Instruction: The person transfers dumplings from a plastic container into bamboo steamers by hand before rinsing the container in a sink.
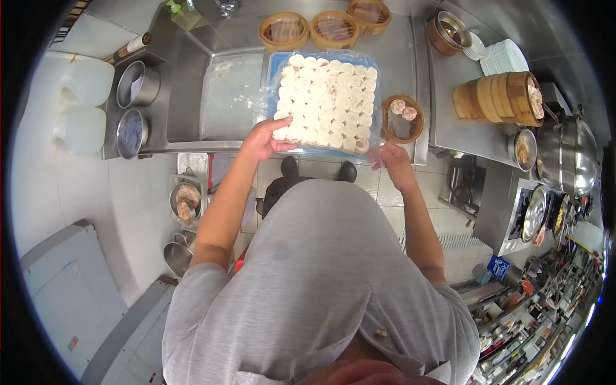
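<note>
A blue tray (pixel 274 69) holds rows of small round white dumplings (pixel 327 102), packed close together under clear plastic film (pixel 375 144). My left hand (pixel 264 138) grips the tray's near left edge, thumb on top and fingers under it. At the near right corner, my right hand (pixel 394 160) has its fingers closed on the edge of the film. Just right of the tray stands a round bamboo steamer (pixel 418 126) with a few pinkish dumplings (pixel 402 109) at its back side.
Three steamers, including one at the back (pixel 283 31), line the steel counter. A sink (pixel 228 96) is at left, near metal pots (pixel 138 83). At right are stacked steamers (pixel 491 99), white plates (pixel 504 58) and a large steel pot (pixel 568 154).
</note>
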{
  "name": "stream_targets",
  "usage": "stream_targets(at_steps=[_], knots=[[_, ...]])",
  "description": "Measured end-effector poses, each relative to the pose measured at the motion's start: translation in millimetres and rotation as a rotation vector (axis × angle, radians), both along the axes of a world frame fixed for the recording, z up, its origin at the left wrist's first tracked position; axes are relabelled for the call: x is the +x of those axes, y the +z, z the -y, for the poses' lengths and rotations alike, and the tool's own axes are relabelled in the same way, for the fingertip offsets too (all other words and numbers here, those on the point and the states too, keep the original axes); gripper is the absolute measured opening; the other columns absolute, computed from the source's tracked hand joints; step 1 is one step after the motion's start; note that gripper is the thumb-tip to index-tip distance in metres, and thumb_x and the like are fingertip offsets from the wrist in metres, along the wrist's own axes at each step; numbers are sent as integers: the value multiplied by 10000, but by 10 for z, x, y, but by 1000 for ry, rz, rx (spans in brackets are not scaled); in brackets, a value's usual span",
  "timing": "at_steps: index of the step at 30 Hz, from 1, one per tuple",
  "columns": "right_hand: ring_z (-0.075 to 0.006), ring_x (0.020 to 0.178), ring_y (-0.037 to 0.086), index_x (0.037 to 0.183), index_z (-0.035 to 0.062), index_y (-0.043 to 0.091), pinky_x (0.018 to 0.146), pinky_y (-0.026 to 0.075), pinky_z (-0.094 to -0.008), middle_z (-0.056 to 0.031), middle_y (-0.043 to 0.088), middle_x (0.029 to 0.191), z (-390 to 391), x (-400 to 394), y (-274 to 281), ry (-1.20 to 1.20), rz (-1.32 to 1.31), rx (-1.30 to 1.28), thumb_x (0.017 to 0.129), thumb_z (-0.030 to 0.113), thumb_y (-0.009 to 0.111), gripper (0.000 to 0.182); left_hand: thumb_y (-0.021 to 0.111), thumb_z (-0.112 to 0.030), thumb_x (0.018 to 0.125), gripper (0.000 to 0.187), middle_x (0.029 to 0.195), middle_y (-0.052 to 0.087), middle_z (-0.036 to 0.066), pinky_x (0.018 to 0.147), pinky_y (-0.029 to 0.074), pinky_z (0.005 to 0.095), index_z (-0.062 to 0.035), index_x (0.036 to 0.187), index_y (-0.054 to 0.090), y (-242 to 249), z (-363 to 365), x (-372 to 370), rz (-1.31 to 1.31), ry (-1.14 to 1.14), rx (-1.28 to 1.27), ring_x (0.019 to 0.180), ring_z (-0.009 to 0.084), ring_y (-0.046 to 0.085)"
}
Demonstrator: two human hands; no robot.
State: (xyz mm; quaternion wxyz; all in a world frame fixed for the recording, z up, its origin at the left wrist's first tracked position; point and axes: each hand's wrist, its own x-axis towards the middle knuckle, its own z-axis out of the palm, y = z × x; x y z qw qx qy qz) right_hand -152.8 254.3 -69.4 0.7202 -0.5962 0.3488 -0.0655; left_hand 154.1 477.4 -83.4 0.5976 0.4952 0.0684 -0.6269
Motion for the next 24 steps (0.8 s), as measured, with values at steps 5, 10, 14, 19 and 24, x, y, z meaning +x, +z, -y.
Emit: stream_targets(at_steps=[5,10,14,19,24], knots=[[-169,816,682,862,-22,614,679,563,-306,-129,714,949,67,-58,-196,53,-55,-34,975,135,520,215,775,-244,885,532,1261,663,147,877,600,487,-26,1324,568,72,105,97,-34,-73,38,1093,295,689],[-159,767,676,872,-33,623,651,559,-289,-125,719,903,116,-67,-229,106,-103,-89,975,155,512,242,788,-177,867,555,1285,652,121,993,519,537,-40,1348,547,-46,110,69,-51,-8,-5,1177,291,643],[-148,727,664,865,-35,626,637,553,-274,-123,717,880,130,-71,-228,149,-170,-123,964,156,527,237,788,-111,850,602,1309,634,117,1019,493,546,-53,1381,510,-140,56,4,-53,83,-64,1203,301,623],[-145,727,668,875,-31,637,629,554,-271,-106,707,855,66,-77,-245,67,-170,-39,957,144,544,214,749,-68,867,598,1331,618,138,1030,489,552,-54,1403,483,-326,-4,-41,-115,174,-170,1226,321,611],[-159,768,689,879,-25,636,627,565,-279,-99,698,853,21,-101,-296,-19,-166,14,961,140,557,200,721,-52,878,597,1358,599,165,1053,470,564,-35,1417,464,-335,-4,-77,-198,241,-249,1243,353,600]])
